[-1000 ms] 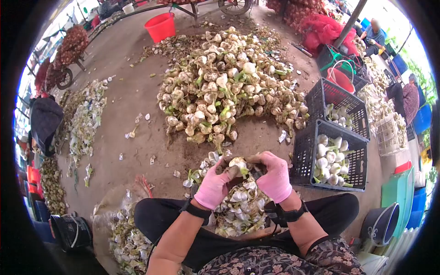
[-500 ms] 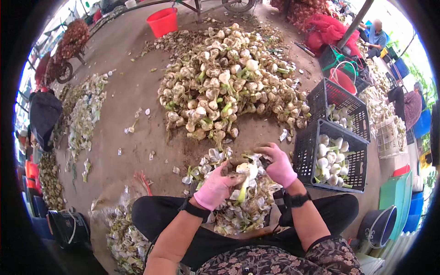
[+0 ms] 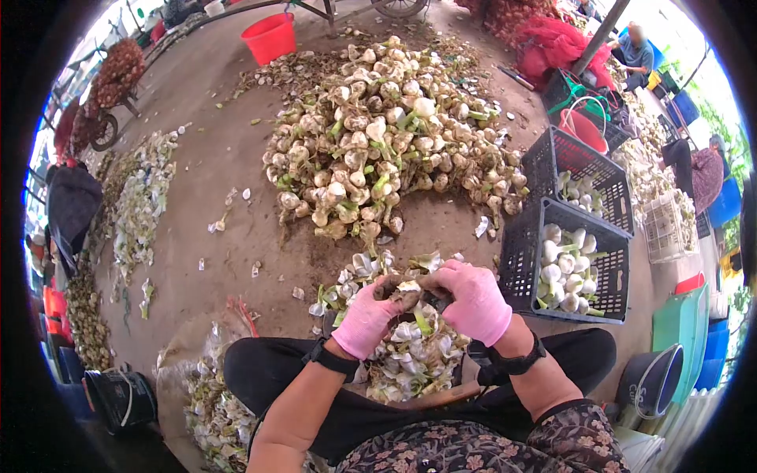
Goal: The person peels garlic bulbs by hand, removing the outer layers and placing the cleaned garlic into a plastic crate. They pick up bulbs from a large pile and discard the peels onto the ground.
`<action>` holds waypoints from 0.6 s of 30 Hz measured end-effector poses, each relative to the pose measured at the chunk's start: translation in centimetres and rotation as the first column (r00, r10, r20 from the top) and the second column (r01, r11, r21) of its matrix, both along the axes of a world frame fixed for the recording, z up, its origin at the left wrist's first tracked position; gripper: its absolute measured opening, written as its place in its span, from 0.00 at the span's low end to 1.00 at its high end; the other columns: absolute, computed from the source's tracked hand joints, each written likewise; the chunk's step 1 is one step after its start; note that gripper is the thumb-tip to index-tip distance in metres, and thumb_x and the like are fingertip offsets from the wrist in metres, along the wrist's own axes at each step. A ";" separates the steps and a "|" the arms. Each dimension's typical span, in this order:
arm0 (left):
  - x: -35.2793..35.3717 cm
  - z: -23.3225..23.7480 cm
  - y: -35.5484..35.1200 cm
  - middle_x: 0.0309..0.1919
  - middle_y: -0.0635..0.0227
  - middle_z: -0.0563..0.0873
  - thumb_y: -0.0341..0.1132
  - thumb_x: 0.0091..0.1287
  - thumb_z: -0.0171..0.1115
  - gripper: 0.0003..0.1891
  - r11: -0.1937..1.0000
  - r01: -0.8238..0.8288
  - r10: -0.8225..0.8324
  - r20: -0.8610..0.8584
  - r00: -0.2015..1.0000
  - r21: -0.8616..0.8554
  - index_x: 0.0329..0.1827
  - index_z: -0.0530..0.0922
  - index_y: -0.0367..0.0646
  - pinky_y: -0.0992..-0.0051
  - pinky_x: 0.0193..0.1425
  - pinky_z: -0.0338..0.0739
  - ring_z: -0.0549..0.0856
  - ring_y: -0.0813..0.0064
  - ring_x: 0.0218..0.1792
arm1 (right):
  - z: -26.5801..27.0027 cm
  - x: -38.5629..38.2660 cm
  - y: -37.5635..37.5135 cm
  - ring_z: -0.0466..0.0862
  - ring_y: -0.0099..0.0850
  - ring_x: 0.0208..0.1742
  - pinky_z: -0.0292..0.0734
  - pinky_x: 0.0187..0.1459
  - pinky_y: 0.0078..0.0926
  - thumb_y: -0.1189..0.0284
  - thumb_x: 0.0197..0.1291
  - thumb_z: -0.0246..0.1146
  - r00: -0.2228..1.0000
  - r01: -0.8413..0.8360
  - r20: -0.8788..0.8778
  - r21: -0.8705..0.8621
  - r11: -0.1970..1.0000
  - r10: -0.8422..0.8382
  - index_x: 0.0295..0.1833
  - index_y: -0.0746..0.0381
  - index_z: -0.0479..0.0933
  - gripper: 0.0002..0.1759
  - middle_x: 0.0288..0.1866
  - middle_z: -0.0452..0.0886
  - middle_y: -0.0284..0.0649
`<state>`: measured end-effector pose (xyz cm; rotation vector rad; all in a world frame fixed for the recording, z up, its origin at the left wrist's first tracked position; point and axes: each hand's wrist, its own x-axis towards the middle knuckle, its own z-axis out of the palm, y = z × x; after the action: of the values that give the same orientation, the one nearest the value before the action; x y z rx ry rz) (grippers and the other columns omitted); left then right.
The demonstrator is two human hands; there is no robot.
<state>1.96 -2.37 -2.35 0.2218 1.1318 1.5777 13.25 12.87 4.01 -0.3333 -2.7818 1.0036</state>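
My left hand (image 3: 369, 315), in a pink glove with soil-darkened fingertips, is closed around a garlic bulb (image 3: 408, 287). Its green-tipped stem (image 3: 422, 322) points down toward my lap. From the other side my right hand (image 3: 475, 303), gloved the same way, meets the bulb with curled fingers. Those fingers hide much of the bulb, and any loose skin between them cannot be made out. Below both hands lies a heap of peeled garlic skins (image 3: 414, 363) between my crossed legs.
A large pile of unpeeled garlic (image 3: 386, 142) lies ahead. To the right stand a black crate (image 3: 579, 310) of cleaned bulbs, another crate (image 3: 623, 181) behind it and a red bucket (image 3: 582, 131). A second red bucket (image 3: 269, 39) is at the back. Other people sit far right.
My right hand has come in from the right and closed at the bulb, where before its fingers were spread apart from it. The left hand keeps its hold. The view has shifted slightly.
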 end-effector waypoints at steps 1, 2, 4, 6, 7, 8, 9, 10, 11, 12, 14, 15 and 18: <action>0.0 -0.5 -0.1 0.45 0.67 0.83 0.28 0.63 0.65 0.18 1.000 -0.011 0.011 0.025 1.000 0.005 0.56 0.74 0.37 0.79 0.51 0.76 0.81 0.79 0.45 | -0.2 -0.2 -0.2 0.82 0.42 0.38 0.78 0.41 0.30 0.83 0.39 0.62 1.000 0.005 0.026 0.083 0.997 -0.007 0.42 0.60 0.82 0.19 0.38 0.81 0.43; 0.0 -0.7 -0.1 0.44 0.67 0.83 0.29 0.63 0.65 0.18 1.000 -0.023 0.022 0.048 0.999 0.011 0.56 0.74 0.37 0.79 0.51 0.75 0.81 0.80 0.44 | -0.3 -0.3 -0.3 0.82 0.42 0.37 0.78 0.39 0.31 0.82 0.39 0.63 0.999 0.007 0.050 0.166 0.986 -0.016 0.40 0.60 0.81 0.18 0.37 0.81 0.43; -0.2 -0.6 -0.1 0.44 0.68 0.83 0.29 0.61 0.66 0.20 0.999 0.031 -0.032 -0.024 0.999 -0.021 0.56 0.74 0.37 0.78 0.52 0.75 0.81 0.80 0.45 | -0.3 -0.5 -0.1 0.82 0.44 0.35 0.77 0.37 0.32 0.80 0.42 0.64 1.000 0.005 0.023 0.198 0.980 -0.010 0.39 0.60 0.79 0.14 0.34 0.81 0.43; -0.1 0.1 -0.3 0.44 0.69 0.83 0.29 0.60 0.68 0.21 0.994 0.086 -0.091 -0.091 0.992 -0.061 0.56 0.74 0.37 0.77 0.53 0.75 0.81 0.80 0.45 | -1.1 -0.8 1.1 0.82 0.48 0.38 0.78 0.40 0.38 0.70 0.47 0.65 0.999 0.026 0.041 -0.168 0.985 -0.019 0.36 0.62 0.79 0.10 0.34 0.82 0.46; 0.1 1.0 -0.3 0.45 0.69 0.83 0.29 0.58 0.69 0.23 0.984 0.179 -0.174 -0.192 0.966 0.007 0.56 0.75 0.37 0.77 0.55 0.75 0.81 0.80 0.46 | -2.6 -1.2 2.1 0.83 0.49 0.37 0.78 0.38 0.37 0.69 0.50 0.65 0.996 0.085 0.046 -0.118 0.989 -0.080 0.35 0.62 0.79 0.09 0.32 0.83 0.46; 0.3 1.7 -0.2 0.46 0.70 0.83 0.29 0.56 0.71 0.24 0.958 0.278 -0.247 -0.297 0.922 0.067 0.56 0.75 0.37 0.76 0.56 0.74 0.80 0.80 0.47 | -4.0 -1.7 2.9 0.83 0.48 0.36 0.78 0.38 0.38 0.73 0.50 0.63 0.972 0.220 0.091 -0.044 0.975 -0.215 0.34 0.61 0.80 0.06 0.31 0.82 0.47; 0.4 2.0 -0.1 0.46 0.71 0.83 0.29 0.56 0.71 0.22 0.965 0.250 -0.218 -0.292 0.931 0.076 0.54 0.76 0.39 0.77 0.53 0.76 0.81 0.81 0.46 | -6.7 -1.4 4.2 0.83 0.48 0.39 0.78 0.41 0.37 0.75 0.50 0.63 0.966 0.217 0.148 -0.016 0.976 -0.212 0.37 0.61 0.80 0.07 0.34 0.82 0.47; 0.3 2.0 0.1 0.46 0.71 0.83 0.29 0.56 0.71 0.22 0.965 0.248 -0.215 -0.301 0.929 0.078 0.54 0.76 0.39 0.77 0.53 0.76 0.81 0.81 0.46 | -8.6 -1.0 5.2 0.82 0.47 0.42 0.78 0.44 0.37 0.77 0.51 0.62 0.959 0.206 0.198 0.011 0.978 -0.204 0.39 0.61 0.80 0.08 0.38 0.82 0.47; -0.1 1.9 0.2 0.46 0.71 0.83 0.29 0.56 0.71 0.22 0.978 0.193 -0.160 -0.309 0.937 0.081 0.54 0.76 0.39 0.77 0.53 0.76 0.81 0.81 0.46 | -8.6 -0.5 4.8 0.81 0.46 0.46 0.76 0.49 0.35 0.78 0.51 0.61 0.979 0.183 0.114 -0.129 0.975 -0.169 0.43 0.61 0.80 0.12 0.42 0.81 0.47; -0.1 1.6 0.1 0.45 0.71 0.83 0.29 0.56 0.72 0.22 0.988 0.133 -0.103 -0.305 0.947 0.079 0.53 0.76 0.38 0.78 0.53 0.75 0.81 0.81 0.46 | -7.4 -0.1 3.7 0.80 0.45 0.50 0.75 0.53 0.34 0.80 0.52 0.60 0.990 0.143 0.041 -0.270 0.952 -0.137 0.48 0.61 0.80 0.16 0.47 0.80 0.47; -0.4 1.0 0.2 0.45 0.70 0.84 0.29 0.55 0.73 0.22 0.990 0.142 -0.131 -0.295 0.946 0.017 0.53 0.76 0.37 0.78 0.53 0.75 0.81 0.81 0.45 | -5.0 0.5 2.6 0.78 0.40 0.56 0.71 0.59 0.31 0.83 0.52 0.60 0.991 0.131 0.074 -0.410 0.903 -0.110 0.55 0.63 0.77 0.22 0.54 0.77 0.45; -0.3 0.9 0.5 0.44 0.70 0.84 0.29 0.54 0.73 0.23 0.995 0.100 -0.098 -0.317 0.943 -0.008 0.52 0.77 0.37 0.78 0.53 0.75 0.81 0.80 0.45 | -4.4 0.6 2.2 0.77 0.38 0.57 0.71 0.59 0.31 0.83 0.51 0.61 0.993 0.117 0.033 -0.511 0.852 -0.116 0.57 0.64 0.76 0.24 0.54 0.77 0.44; 0.2 0.8 1.3 0.42 0.66 0.85 0.30 0.49 0.76 0.26 0.990 -0.032 -0.055 -0.588 0.807 -0.136 0.52 0.77 0.37 0.75 0.51 0.76 0.82 0.77 0.43 | -6.8 1.5 1.5 0.75 0.31 0.60 0.70 0.62 0.29 0.71 0.58 0.68 0.983 -0.134 -0.175 -0.881 0.453 -0.048 0.68 0.65 0.65 0.33 0.60 0.75 0.44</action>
<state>2.21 -1.10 -1.50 0.6630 1.7144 1.4424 14.76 14.38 -2.76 -0.2528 -1.8186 2.3370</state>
